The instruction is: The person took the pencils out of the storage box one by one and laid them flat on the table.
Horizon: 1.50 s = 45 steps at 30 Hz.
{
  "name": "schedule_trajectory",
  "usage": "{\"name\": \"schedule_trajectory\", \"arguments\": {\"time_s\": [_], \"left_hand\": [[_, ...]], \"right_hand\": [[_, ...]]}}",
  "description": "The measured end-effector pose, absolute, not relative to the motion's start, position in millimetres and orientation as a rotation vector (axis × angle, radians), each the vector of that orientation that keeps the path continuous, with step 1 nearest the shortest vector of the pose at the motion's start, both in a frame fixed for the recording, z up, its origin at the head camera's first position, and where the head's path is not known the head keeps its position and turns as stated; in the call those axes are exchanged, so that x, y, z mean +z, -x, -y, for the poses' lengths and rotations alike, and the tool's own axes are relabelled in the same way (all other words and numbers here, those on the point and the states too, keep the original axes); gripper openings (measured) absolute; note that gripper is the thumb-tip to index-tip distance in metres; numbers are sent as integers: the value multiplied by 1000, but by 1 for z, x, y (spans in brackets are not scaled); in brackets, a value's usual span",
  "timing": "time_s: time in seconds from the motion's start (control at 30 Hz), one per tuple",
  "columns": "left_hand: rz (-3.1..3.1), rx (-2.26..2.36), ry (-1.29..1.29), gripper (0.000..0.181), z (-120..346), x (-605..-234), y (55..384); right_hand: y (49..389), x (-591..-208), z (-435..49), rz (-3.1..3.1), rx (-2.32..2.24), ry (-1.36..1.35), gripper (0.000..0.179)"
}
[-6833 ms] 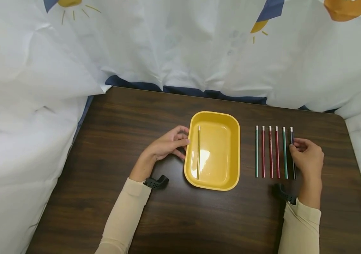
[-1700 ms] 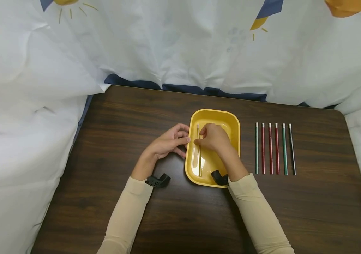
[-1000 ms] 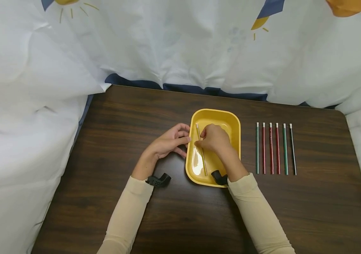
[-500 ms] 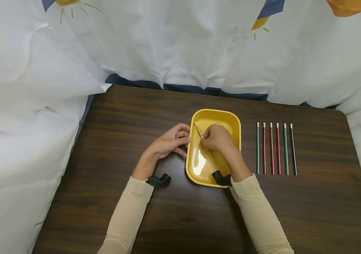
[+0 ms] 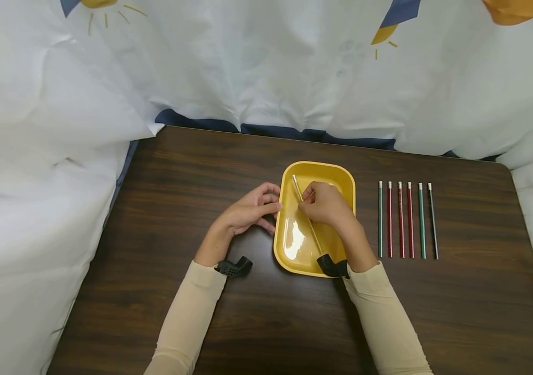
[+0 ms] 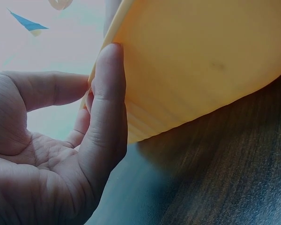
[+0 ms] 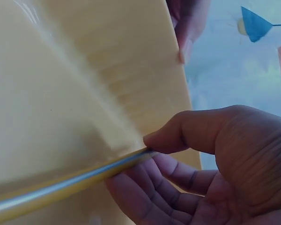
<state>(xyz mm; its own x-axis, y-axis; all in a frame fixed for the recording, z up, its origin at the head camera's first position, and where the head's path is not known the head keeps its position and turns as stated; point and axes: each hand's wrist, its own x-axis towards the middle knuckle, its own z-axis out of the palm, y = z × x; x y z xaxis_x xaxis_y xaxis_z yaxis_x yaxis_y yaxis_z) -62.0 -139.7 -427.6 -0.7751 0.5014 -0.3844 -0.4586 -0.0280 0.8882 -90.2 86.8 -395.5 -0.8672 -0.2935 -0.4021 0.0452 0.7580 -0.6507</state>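
Note:
A yellow tray (image 5: 289, 255) stands on the dark wooden table. My left hand (image 5: 249, 211) pinches its left rim; in the left wrist view the thumb and fingers lie on either side of the tray wall (image 6: 192, 61). Over the tray, my right hand (image 5: 326, 205) pinches a gold pencil (image 5: 314, 234) near its middle. That pencil slants, with its white-tipped end (image 5: 295, 178) toward the far left and its near end partly behind the wrist camera. In the right wrist view the gold pencil (image 7: 61, 190) shows a bright shine along its length.
Right of the tray lies a row of pencils set side by side: a green pencil (image 5: 381, 219), several red ones (image 5: 400, 219), another green pencil (image 5: 422, 221) and a dark pencil (image 5: 433, 221). White curtains (image 5: 266, 67) hang along the table's back edge and sides.
My right hand has gone from the dark pencil to the gold one in the tray, turned it from upright in view to a slant, then shifted slightly right. My left hand stays at the rim.

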Motion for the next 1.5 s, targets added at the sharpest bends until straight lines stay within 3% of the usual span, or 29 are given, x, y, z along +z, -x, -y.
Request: {"name": "schedule_trajectory", "arguments": {"time_s": [0.8, 1.2, 1.5], "left_hand": [[-1607, 1867, -29, 36, 142, -425, 59], [-1618, 1854, -12, 39, 139, -424, 61], [-1645, 1822, 9, 39, 140, -420, 57]], "right_hand": [[82, -373, -121, -2448, -1218, 166, 29], [52, -352, -183, -2658, -1530, 203, 30], [35, -366, -232, -2664, -1650, 31, 29]]}}
